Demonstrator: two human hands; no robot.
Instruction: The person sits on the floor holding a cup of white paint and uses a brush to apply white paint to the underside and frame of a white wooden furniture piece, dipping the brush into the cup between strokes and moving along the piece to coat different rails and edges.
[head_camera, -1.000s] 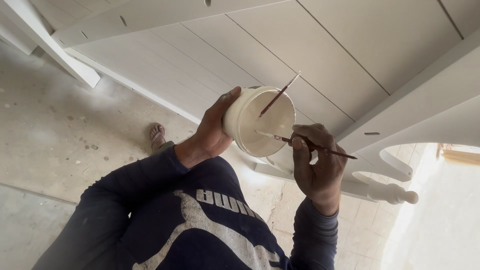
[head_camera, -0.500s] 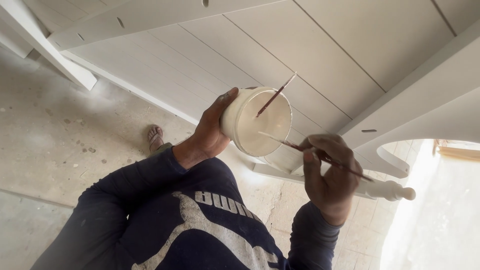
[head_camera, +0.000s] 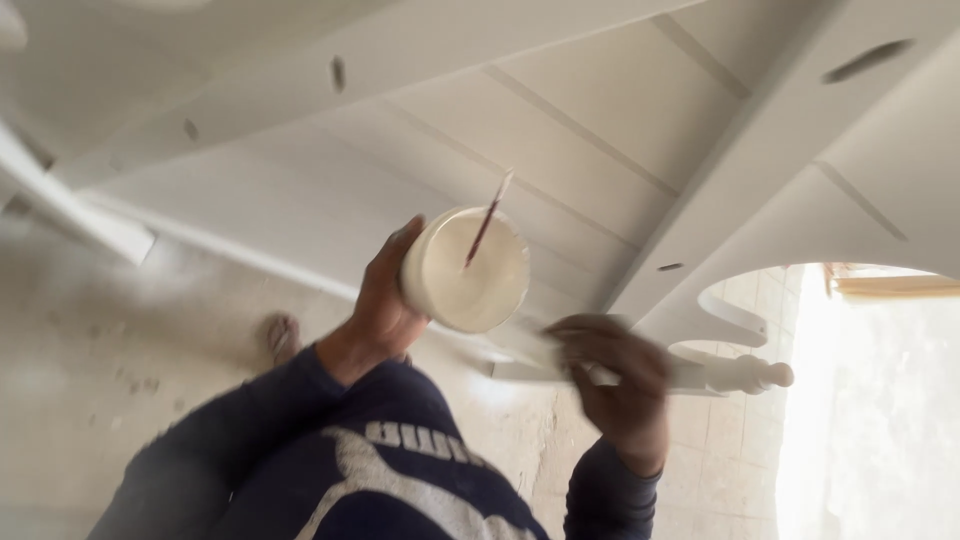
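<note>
1. Nearest to me is my own dark blue sweater (head_camera: 400, 480), with a pale graphic across the chest, filling the bottom of the view.
2. My right hand (head_camera: 615, 385) is just beyond the sleeve, low and right of centre. It is smeared by motion blur, with the fingers curled inward; I cannot tell whether they pinch anything, though a pale streak runs across them.
3. My left hand (head_camera: 385, 305) is raised a little higher, left of centre. Its fingers and thumb wrap around the side of a small round cream-coloured container (head_camera: 465, 270), gripping it firmly with the open mouth tilted toward me.
4. A thin reddish-brown stick (head_camera: 488, 220) stands in that container, leaning up and to the right past the rim.
5. The container is well apart from my right hand, up and left of it, in front of the white boards.
6. Below, beside my left forearm, my foot (head_camera: 283, 335) shows on the pale dusty floor (head_camera: 120, 370).
7. Behind both hands is the large white-painted wooden furniture piece (head_camera: 600, 130), with flat planks and a curved cut-out edge at the right.
8. A turned white spindle (head_camera: 745, 375) on it pokes out to the right, just past my right hand.
9. Farthest right is bright daylight over pale floor tiles (head_camera: 740, 460).
</note>
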